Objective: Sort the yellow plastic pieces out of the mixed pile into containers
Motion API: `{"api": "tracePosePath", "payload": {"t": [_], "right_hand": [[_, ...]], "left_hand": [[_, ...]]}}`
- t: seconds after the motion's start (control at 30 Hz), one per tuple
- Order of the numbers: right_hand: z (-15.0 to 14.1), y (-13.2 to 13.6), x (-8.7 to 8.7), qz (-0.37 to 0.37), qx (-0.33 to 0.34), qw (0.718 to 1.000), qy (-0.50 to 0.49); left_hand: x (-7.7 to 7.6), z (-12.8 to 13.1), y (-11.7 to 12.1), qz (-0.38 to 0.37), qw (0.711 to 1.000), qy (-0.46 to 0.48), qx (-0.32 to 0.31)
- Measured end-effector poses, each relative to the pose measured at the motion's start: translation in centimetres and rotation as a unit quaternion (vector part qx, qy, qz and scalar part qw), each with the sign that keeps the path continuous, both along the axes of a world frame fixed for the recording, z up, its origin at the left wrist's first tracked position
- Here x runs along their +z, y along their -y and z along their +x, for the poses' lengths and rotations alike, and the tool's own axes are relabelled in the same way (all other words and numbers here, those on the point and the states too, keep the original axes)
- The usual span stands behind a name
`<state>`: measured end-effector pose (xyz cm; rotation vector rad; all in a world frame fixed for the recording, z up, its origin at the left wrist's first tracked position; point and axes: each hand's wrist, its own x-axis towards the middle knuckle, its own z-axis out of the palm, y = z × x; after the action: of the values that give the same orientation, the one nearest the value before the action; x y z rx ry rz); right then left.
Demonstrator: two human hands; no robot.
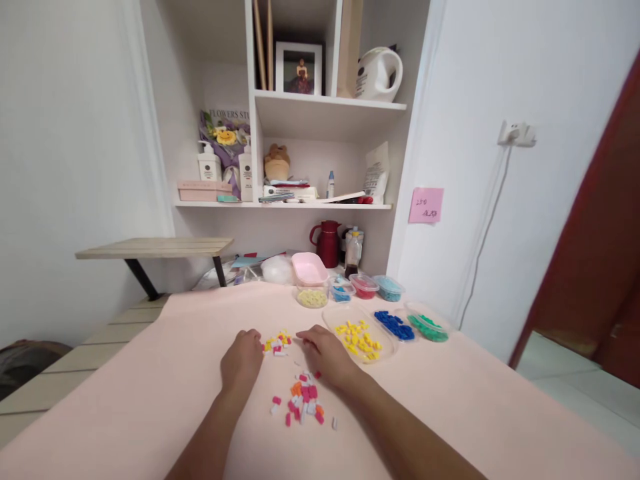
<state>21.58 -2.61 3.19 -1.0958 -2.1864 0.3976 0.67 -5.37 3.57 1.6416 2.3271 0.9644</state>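
Note:
On the pink tabletop, my left hand (243, 360) rests at the left side of a small pile of yellow, white and pink pieces (277, 343). Its fingers are curled together, and whatever they hold is hidden. My right hand (327, 353) lies on the opposite side of that pile. Its index finger stretches toward the pieces, apart from the lower fingers, and nothing shows in its grip. Nearer to me, between my forearms, is a second loose pile of pink, white and orange pieces (305, 398). Right of my right hand, a clear shallow tray (385, 347) holds yellow pieces (359, 338).
Containers of dark blue pieces (395, 325) and green pieces (427, 328) stand at the right. Farther back are several small tubs, a pink tray (310, 268), a bottle (353, 253) and a red jug (327, 243). A raised wooden shelf (155, 247) overhangs the left back.

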Motion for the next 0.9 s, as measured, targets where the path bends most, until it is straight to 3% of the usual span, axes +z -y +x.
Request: {"api": "tracePosePath", "payload": {"t": [0.17, 0.3, 0.7, 0.8, 0.9], "right_hand": [[-1.1, 0.2, -0.3, 0.046, 0.020, 0.992, 0.120], [-1.3, 0.3, -0.5, 0.058, 0.033, 0.985, 0.157], [0.5, -0.1, 0.8, -0.031, 0.112, 0.993, 0.017], [0.6, -0.3, 0.6, -0.039, 0.085, 0.995, -0.033], [0.1, -0.3, 0.2, -0.010, 0.063, 0.998, 0.005]], "left_hand": [[-0.3, -0.3, -0.4, 0.034, 0.996, 0.044, -0.064], [-0.8, -0.5, -0.8, 0.070, 0.985, 0.108, -0.118], [-1.2, -0.2, -0.7, 0.056, 0.918, 0.315, -0.236], [-1.0, -0.2, -0.6, 0.055, 0.905, 0.349, -0.238], [-0.6, -0.1, -0.4, 0.062, 0.900, 0.366, -0.227]]}}
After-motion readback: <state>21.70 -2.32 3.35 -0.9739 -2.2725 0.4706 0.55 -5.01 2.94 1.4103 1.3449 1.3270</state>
